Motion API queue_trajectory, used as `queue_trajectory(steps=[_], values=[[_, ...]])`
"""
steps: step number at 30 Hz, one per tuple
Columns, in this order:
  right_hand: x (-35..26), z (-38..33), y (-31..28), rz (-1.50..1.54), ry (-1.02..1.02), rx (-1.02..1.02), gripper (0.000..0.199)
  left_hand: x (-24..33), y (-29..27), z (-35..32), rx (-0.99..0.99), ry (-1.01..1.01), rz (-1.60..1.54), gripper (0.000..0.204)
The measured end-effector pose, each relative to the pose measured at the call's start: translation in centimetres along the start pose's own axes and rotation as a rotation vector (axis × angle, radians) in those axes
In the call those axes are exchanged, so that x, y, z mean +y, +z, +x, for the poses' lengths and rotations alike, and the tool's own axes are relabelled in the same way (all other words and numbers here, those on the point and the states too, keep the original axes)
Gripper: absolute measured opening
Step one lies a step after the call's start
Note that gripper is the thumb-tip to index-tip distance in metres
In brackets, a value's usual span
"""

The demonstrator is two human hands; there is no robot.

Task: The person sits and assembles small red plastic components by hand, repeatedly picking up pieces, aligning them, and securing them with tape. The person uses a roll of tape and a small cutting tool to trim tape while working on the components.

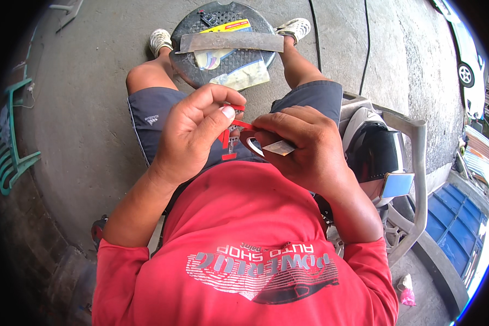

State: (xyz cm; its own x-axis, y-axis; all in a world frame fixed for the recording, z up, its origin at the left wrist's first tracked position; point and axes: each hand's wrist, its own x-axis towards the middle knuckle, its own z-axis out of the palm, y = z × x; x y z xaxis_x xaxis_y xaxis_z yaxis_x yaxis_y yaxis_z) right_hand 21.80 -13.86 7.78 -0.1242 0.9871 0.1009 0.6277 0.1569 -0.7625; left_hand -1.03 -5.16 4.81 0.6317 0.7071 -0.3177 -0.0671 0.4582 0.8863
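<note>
Between the thumb and fingers of my left hand (193,127) is a small grey piece with red strips (231,142) along its edges; its exact kind does not show. My right hand (304,136) is closed around a roll of red tape (246,140) with a pale inner ring. A red strip runs from the roll to the grey piece. A thin flat piece (280,148), whitish and brown, sticks out from under the right fingers. Both hands meet above my lap, and the fingers hide parts of what they hold.
A round black stool (182,68) stands ahead between my feet. On it lie a long grey strip (231,41), a yellow packet (231,25) and a pale sheet (244,76). A helmet (375,144) sits at my right beside a chair arm (419,179). Two cables (368,43) cross the floor.
</note>
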Motion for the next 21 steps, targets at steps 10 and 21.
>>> queue_trajectory(steps=[10,21], values=[[1.4,0.0,0.5,0.036,0.052,0.014,0.030,-0.1,-0.2,0.5,-0.018,-0.049,0.078,0.032],[10.7,11.4,0.4,-0.280,-0.066,0.145,0.013,-2.3,-6.1,13.2,0.196,0.339,0.548,0.014]])
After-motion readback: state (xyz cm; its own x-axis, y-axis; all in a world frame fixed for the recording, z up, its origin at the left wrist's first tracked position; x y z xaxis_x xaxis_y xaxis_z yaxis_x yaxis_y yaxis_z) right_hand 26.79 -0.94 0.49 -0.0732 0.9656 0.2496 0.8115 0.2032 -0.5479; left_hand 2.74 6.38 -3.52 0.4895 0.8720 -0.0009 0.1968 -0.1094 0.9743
